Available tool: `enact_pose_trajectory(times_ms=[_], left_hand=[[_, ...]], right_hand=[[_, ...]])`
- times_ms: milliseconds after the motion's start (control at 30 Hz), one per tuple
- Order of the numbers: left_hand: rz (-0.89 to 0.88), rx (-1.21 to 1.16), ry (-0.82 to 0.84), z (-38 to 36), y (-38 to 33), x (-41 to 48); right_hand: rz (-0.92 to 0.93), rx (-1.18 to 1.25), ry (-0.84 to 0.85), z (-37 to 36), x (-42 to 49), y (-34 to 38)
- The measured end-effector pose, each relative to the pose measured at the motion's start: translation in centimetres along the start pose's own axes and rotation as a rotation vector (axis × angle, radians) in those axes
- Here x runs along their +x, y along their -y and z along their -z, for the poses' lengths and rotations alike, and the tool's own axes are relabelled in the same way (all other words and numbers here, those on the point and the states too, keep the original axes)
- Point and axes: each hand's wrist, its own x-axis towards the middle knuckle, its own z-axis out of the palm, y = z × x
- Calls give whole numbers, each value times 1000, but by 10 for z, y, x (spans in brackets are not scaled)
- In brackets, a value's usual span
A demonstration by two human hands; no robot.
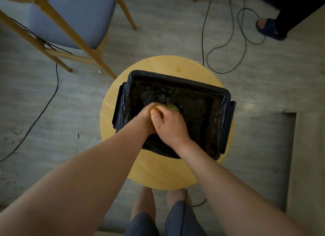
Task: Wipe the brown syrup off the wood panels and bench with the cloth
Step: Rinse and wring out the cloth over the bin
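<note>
Grey floor [158, 38]; round wooden stool [165, 65] carries a black bag-lined tub [226, 95] of dark liquid. Over the tub, left hand [145, 118] and right hand [169, 125], touching each other, both curl tightly round a wadded yellowish cloth [172, 107].

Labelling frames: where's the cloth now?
Head view, centre: the cloth is gripped by the left hand and right hand together, at the black-lined tub on the round stool.
</note>
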Motion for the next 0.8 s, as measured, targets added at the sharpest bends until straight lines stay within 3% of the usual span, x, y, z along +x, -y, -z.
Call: enact_pose_trajectory(times_ms=[100,200,267,367,433,500,600,767,800], left_hand=[[-35,-103,-36,-1,0,-7],[-112,-69,-1,1,2,0],[-141,46,-32,2,1,0],[-108,81,-170,6,-3,-4],[-41,100,-199,8,-4,-2],[34,105,-137,8,0,1],[98,-35,-46,6,1,4],[69,-113,22,5,-3,0],[37,-117,-29,4,-3,0]], right_hand=[[14,-237,-85,-5,10,-15],[-49,-485,-39,-5,20,-39],[-217,-416,-76,-3,25,-51],[-641,-145,-132,0,28,-54],[-754,-106,-54,-5,27,-50],[-728,-47,89,-11,26,-40],[-542,178,203,-11,18,-21],[-81,92,17,0,-3,1],[-32,50,-14,-1,-3,3]])
